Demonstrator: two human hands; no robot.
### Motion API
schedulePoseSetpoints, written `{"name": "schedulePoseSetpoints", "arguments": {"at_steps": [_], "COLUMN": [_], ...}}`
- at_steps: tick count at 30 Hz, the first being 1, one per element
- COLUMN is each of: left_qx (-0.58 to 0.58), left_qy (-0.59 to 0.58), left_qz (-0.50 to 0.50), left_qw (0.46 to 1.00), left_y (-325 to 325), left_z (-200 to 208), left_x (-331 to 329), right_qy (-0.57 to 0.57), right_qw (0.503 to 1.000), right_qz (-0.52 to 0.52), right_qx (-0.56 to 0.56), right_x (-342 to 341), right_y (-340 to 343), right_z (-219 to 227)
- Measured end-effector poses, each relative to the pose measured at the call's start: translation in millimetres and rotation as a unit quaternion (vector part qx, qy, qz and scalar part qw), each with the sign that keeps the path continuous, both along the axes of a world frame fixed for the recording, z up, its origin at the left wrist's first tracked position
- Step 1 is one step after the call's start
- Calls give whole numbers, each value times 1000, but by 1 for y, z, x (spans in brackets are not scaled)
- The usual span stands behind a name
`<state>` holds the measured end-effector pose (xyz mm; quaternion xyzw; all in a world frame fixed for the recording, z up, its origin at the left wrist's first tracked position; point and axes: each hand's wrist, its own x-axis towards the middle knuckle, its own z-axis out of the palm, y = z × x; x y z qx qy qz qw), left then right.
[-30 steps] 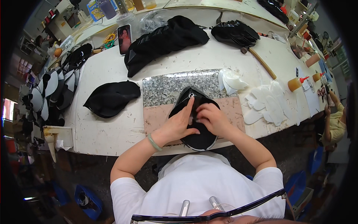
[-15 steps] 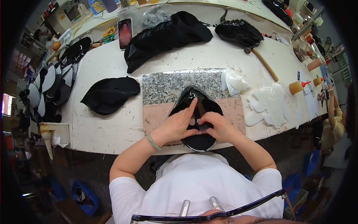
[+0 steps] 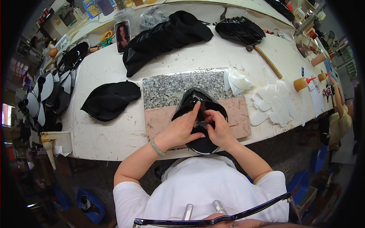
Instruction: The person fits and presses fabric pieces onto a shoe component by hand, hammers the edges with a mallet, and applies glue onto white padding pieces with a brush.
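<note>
A glossy black shoe upper [image 3: 185, 99] lies in front of me, its pointed end away from me. My left hand [image 3: 183, 126] rests on its left side with the index finger stretched forward on the shiny lining and the thumb spread apart. Over the upper's middle, my right hand [image 3: 217, 128] has its thumb and fingers pinched together on a thin greyish strip [image 3: 200, 124]. Most of the strip is hidden by the fingers. Under the upper are a speckled stone slab [image 3: 163, 89] and a pinkish board [image 3: 239, 117].
A black upper [image 3: 111, 99] lies left, a long stack of black uppers [image 3: 167, 41] behind. White cut pieces [image 3: 272, 104], a hammer [image 3: 269, 62] and a glue bottle [image 3: 303, 83] are at right. A phone [image 3: 122, 36] stands at the back; dark and grey pieces [image 3: 45, 89] hang at left.
My right hand has drawn its fingers together and lifted a little off the upper, pinching the strip. My left hand stays in place. The phone's picture has changed.
</note>
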<state>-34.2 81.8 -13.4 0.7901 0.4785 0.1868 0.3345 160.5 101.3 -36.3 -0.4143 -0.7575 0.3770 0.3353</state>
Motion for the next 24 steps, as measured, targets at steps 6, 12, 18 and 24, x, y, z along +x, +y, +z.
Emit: {"name": "schedulePoseSetpoints", "arguments": {"at_steps": [6,12,18,24], "left_qx": [102,184,227,200], "left_qy": [-49,49,146,195], "left_qz": [21,-48,-97,-125], "left_qw": [993,981,958,952], "left_y": [-16,-41,-32,-8], "left_z": [-5,-9,-3,13], "left_x": [2,3,1,-8], "right_qy": [-5,-84,-153,-34], "right_qw": [997,985,969,986], "right_qz": [-73,-118,-165,-160], "right_qx": [29,92,103,37], "right_x": [-9,-22,-34,-12], "right_y": [0,11,18,17], "right_z": [-2,-3,-11,-2]}}
